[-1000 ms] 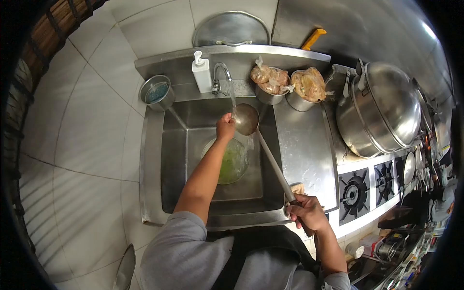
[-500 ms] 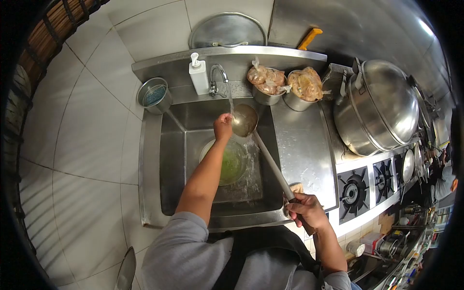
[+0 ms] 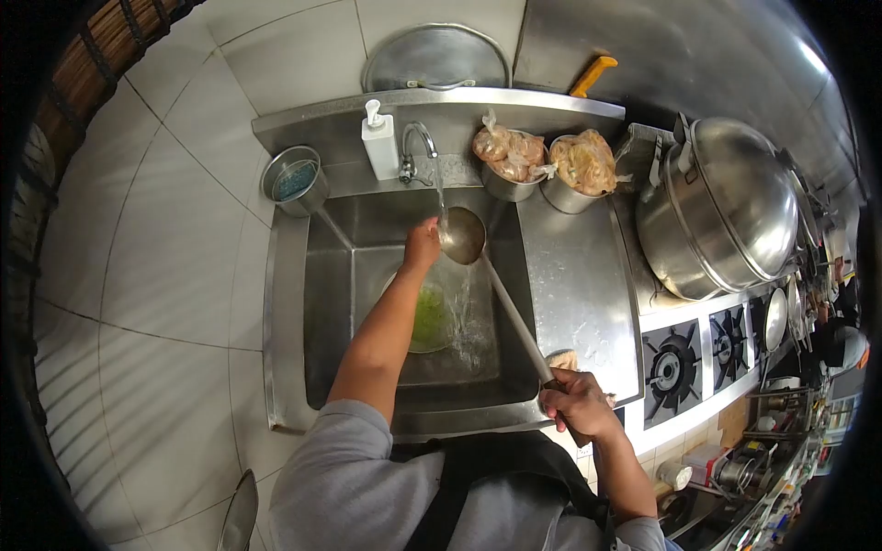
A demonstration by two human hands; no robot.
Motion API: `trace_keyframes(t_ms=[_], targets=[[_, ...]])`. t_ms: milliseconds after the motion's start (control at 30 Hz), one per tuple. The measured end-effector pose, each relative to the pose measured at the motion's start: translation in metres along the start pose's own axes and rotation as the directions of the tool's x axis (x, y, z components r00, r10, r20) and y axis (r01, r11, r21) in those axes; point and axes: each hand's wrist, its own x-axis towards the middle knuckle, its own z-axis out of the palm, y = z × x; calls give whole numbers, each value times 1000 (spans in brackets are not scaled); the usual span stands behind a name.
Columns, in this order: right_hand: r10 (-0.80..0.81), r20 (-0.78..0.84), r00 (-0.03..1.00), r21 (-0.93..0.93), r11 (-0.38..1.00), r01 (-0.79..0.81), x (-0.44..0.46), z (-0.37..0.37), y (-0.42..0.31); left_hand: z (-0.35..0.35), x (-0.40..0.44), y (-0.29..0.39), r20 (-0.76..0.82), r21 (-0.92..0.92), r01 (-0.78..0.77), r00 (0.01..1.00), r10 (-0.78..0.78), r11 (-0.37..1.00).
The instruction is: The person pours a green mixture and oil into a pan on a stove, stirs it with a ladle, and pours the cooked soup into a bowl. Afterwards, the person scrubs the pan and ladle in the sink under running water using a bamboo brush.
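A large metal ladle is held over the steel sink, its bowl beside the water stream from the curved faucet. My right hand is wrapped round the far end of its long handle. At the bowl's left edge is my left hand, fingers pressed together at the rim; whether something small is in them is hidden. Below, in the sink, a round bowl with green contents is partly covered by my left forearm. Water splashes into the basin to its right.
Behind the sink stand a white pump bottle, a steel pot at left, and two pots with bagged food. A big lidded pot stands right, above the gas burners. A cloth-like item lies near my right hand.
The ladle's bowl has dropped slightly and tilted, and water runs off it differently into the sink. My right hand has turned a little on the handle. My left hand stays at the rim.
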Motion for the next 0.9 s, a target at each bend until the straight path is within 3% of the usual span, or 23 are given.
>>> trace_keyframes(t_ms=[133, 233, 333, 433, 533, 633, 733, 833, 900], targets=[[-24, -5, 1000, -73, 997, 24, 2, 3, 0, 13, 2, -17, 68, -159, 47, 997, -37, 986], [-26, -9, 1000, -67, 997, 25, 1, 4, 0, -1, 6, -3, 108, -58, 126, 987, -120, 990], [-31, -21, 999, -97, 995, 29, 2, 5, 4, 7, 7, -22, 151, -119, 155, 979, -137, 981], [-45, -19, 999, -122, 992, 42, 3, 7, 3, 3, 1, -19, 119, -14, 56, 991, -54, 998], [-32, -8, 999, -141, 990, 30, 6, 7, 1, 16, -5, -31, 321, -410, 473, 875, -362, 780], [-33, -3, 999, -113, 993, 33, 11, 10, 0, 10, -4, -20, 493, -299, 766, 635, -595, 569], [-22, -37, 999, -86, 996, 19, 17, 21, -6, 27, -21, -30, 518, -518, 803, 569, -639, 295], [-7, -41, 999, -47, 999, 5, 20, 22, -6, 36, -29, -33, 459, -499, 787, 595, -660, 363], [-1, -47, 999, -19, 1000, 0, 23, 20, -1, 25, -31, -19, 463, -391, 794, 607, -646, 466]])
